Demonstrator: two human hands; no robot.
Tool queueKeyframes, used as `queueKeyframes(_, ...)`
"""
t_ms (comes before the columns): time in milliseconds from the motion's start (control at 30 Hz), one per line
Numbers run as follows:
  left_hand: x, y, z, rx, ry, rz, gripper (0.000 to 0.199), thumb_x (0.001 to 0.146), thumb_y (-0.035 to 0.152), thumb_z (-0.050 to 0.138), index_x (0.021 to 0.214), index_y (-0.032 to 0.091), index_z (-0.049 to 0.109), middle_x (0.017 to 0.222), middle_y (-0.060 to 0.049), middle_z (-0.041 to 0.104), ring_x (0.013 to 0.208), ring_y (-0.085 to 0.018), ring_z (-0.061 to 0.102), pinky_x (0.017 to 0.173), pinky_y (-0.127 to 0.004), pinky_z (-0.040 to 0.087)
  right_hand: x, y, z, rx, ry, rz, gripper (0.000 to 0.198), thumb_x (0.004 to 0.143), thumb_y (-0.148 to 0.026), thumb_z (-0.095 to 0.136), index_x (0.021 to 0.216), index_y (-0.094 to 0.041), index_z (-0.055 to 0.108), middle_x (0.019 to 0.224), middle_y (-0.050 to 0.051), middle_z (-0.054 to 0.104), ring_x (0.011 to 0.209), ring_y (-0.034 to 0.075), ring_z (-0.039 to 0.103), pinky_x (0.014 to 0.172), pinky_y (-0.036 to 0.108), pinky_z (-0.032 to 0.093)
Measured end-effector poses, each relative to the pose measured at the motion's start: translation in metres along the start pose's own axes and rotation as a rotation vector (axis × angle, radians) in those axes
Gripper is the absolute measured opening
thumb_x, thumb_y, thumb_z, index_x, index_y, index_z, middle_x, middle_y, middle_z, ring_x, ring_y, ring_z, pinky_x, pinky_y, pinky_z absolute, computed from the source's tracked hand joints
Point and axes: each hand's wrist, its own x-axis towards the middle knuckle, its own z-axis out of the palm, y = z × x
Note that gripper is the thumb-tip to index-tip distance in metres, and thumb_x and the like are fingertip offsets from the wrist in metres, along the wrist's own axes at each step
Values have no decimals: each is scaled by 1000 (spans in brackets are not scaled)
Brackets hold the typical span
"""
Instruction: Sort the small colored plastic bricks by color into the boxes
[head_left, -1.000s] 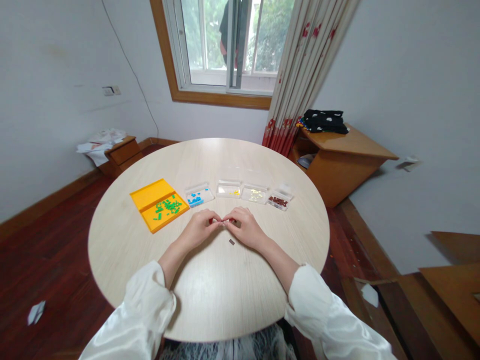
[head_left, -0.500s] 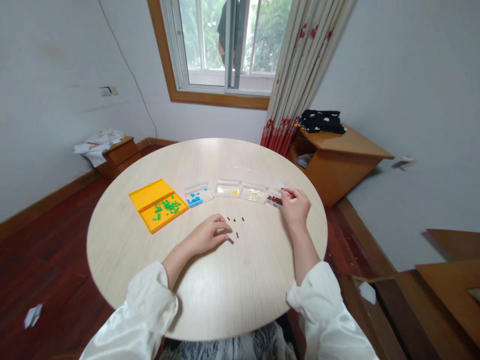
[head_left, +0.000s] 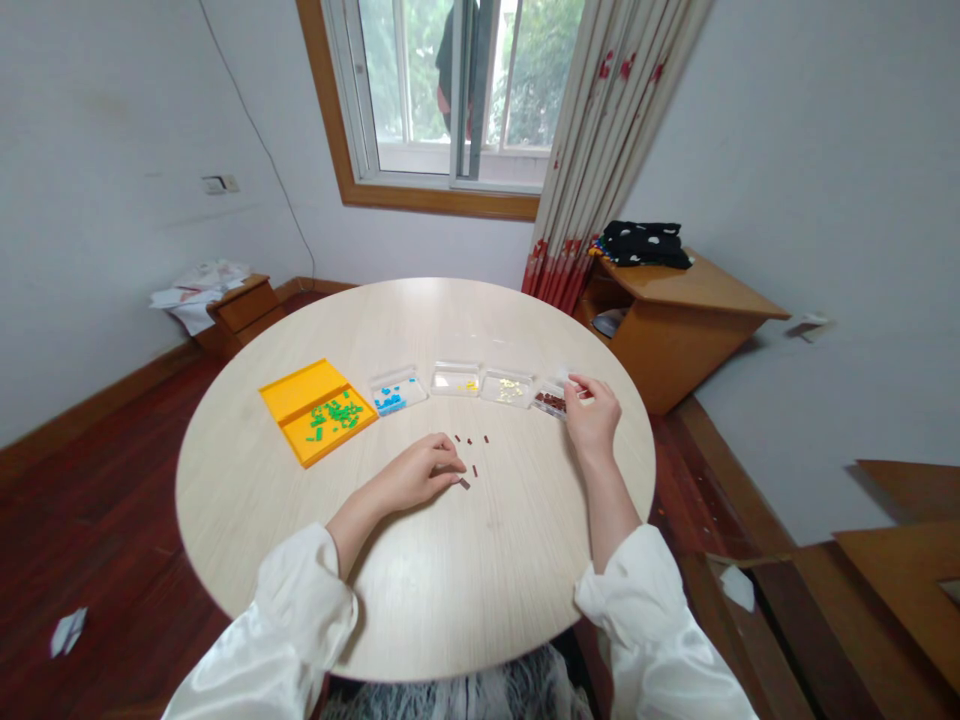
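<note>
1. Brown bricks [head_left: 474,471], a few of them loose, lie scattered near the middle of a round, pale counter [head_left: 420,590].
2. Far to the left of the loose bricks and beyond them, papers [head_left: 202,285] sit on a low wooden chest [head_left: 247,305] by the wall.
3. On the counter, left of the loose bricks, an open yellow box [head_left: 300,392] displays a spread of green bricks [head_left: 339,411] in its nearer half.
4. Beyond the loose bricks and to their left, a clear tray [head_left: 414,393] holds blue bricks [head_left: 390,404].
5. At the left edge of the loose bricks, a person's left hand [head_left: 412,469] is low over the counter, its grip loosely curled, thumb and fingertips slightly parted. The thumb is right by the nearest brick; whether they touch cannot be told.
6. Directly beyond the loose bricks, a second tray [head_left: 448,381] carries a few yellow bricks [head_left: 471,385] at its right end.
7. Beyond the loose bricks, slightly right, a third tray [head_left: 491,392] contains cream bricks [head_left: 510,387].
8. Farther right of the loose bricks, a fourth tray [head_left: 555,386] bears more brown bricks [head_left: 551,402].
9. Right of the loose bricks, the right hand [head_left: 592,420] partly covers that tray, its grip drawn nearly together; whether it pinches anything cannot be told.
</note>
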Motion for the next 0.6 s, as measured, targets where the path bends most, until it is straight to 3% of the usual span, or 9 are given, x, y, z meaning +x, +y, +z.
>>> queueKeyframes(267, 1, 1, 3, -30, -23, 18, 12, 81, 23, 58, 85, 19, 69, 89, -4, 56, 84, -15, 56, 79, -29, 46, -11, -7, 12, 53, -134, -87, 22, 78, -29, 53, 84, -15, 69, 79, 7, 64, 72, 19, 55, 74, 35, 43)
queueKeyframes(400, 3, -4, 3, -8, 72, -38, 11, 81, 19, 56, 81, 18, 68, 85, -4, 58, 80, -15, 56, 77, -30, 46, -34, -29, 23, 122, -351, -248, 17, 80, -23, 53, 84, -18, 69, 77, 6, 65, 75, 20, 57, 75, 35, 42)
queueKeyframes(500, 4, -9, 0, 26, 182, -95, 10, 80, 21, 58, 80, 17, 67, 82, -4, 58, 79, -16, 56, 77, -31, 45, -56, -50, 29, 139, -596, -401, 13, 81, -19, 57, 84, -19, 69, 77, 4, 65, 79, 19, 57, 80, 35, 40)
queueKeyframes(600, 4, -13, -2, 37, 288, -96, 11, 81, 23, 58, 80, 17, 67, 81, -3, 58, 79, -15, 56, 76, -30, 45, -73, -64, 32, 132, -769, -473, 9, 82, -19, 61, 87, -19, 68, 78, 4, 65, 80, 18, 57, 79, 34, 37)
